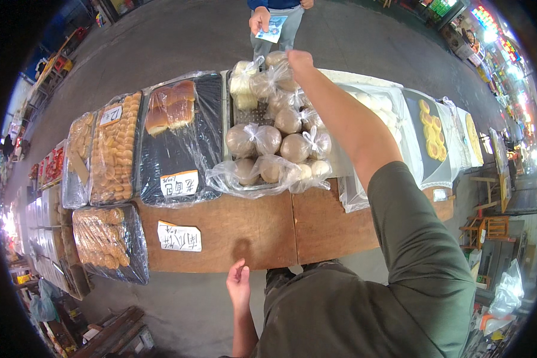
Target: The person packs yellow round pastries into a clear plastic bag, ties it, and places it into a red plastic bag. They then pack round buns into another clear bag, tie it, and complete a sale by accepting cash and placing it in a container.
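Observation:
My right hand point(300, 61) reaches over the far edge of the wooden table point(259, 228), beside the farthest bag of brown buns point(276, 58); whether its fingers grip that bag cannot be told. Below it, several knotted clear bags of round brown buns point(295, 147) are heaped on a tray, with bagged white buns point(305, 172) at the near side and pale rolls point(244, 87) at the far left. My left hand point(238, 276) hovers at the table's near edge, fingers loosely curled and holding nothing. Across the table, another person's hand point(260, 20) holds out a blue banknote point(272, 29).
Left of the buns lie plastic-covered trays of glazed bread point(171, 107), small biscuits point(116, 152) and round flat cakes point(102, 237). A handwritten card point(179, 236) lies on the wood. White buns point(376, 104) and yellow tarts point(432, 129) stand to the right under clear sheeting.

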The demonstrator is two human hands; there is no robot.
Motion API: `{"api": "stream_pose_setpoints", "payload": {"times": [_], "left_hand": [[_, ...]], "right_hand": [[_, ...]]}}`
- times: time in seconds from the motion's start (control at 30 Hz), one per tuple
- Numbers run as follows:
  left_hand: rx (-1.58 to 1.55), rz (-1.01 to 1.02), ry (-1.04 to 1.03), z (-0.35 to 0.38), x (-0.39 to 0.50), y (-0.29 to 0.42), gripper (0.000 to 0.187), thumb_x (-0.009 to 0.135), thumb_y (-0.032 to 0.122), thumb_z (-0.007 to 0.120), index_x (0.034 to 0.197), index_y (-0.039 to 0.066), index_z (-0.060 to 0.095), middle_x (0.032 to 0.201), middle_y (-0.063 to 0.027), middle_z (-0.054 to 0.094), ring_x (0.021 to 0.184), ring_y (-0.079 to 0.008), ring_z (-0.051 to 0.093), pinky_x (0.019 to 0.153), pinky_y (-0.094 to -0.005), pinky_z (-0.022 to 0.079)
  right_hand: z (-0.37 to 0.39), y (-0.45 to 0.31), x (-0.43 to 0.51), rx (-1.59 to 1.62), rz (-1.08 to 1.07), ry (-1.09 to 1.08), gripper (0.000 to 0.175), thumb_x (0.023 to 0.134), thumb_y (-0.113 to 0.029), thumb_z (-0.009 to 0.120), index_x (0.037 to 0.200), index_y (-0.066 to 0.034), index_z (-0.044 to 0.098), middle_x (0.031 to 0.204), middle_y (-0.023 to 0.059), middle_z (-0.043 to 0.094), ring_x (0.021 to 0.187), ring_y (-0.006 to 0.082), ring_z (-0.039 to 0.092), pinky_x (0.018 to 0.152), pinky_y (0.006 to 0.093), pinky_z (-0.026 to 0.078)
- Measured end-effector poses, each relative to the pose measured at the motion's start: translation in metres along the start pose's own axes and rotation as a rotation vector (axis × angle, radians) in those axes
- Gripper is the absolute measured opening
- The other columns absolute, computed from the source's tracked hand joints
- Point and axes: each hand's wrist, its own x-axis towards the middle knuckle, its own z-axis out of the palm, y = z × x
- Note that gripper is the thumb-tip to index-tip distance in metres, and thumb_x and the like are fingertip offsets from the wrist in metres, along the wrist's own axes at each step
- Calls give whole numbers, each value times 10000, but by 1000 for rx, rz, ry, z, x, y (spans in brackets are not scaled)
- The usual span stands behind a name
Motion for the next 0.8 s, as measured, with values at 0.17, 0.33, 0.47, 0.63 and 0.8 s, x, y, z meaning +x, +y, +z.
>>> {"api": "stream_pose_setpoints", "payload": {"times": [0.17,0.33,0.47,0.63,0.8], "left_hand": [[5,-24,32,-5,-4,1,227,1000,46,648,1218,-16,666,1236,-90,688,1131,-138,621,1014,-285,466],[-6,-95,85,-22,-20,0,223,1001,38,642,1214,-22,663,1195,-74,687,1088,-118,615,971,-274,471],[-8,-158,85,-39,-21,-9,224,994,31,646,1212,-23,663,1177,-61,685,1081,-108,606,965,-265,463],[-51,-70,-81,-33,-9,4,343,1030,194,635,1303,-14,624,1220,-103,689,1110,-164,627,1013,-323,461],[-475,-28,-490,71,12,106,502,1040,362,617,1412,37,531,1373,-150,628,1241,-288,597,1096,-456,451]], "right_hand": [[40,-24,25,278,50,191,341,862,-298,817,1027,-17,716,986,127,660,882,202,584,616,378,463],[58,-30,49,340,63,123,258,917,-239,769,1009,-13,686,864,100,684,698,186,604,542,319,469],[33,-34,44,427,-103,70,189,999,-196,652,958,-13,681,759,72,694,584,160,601,506,312,468],[-9,6,-80,2,-106,102,261,973,-229,530,856,-58,689,778,85,667,708,232,617,654,429,489],[-110,95,-348,-261,-408,-550,195,952,-206,614,863,-36,649,754,111,659,713,224,631,650,413,496]]}}
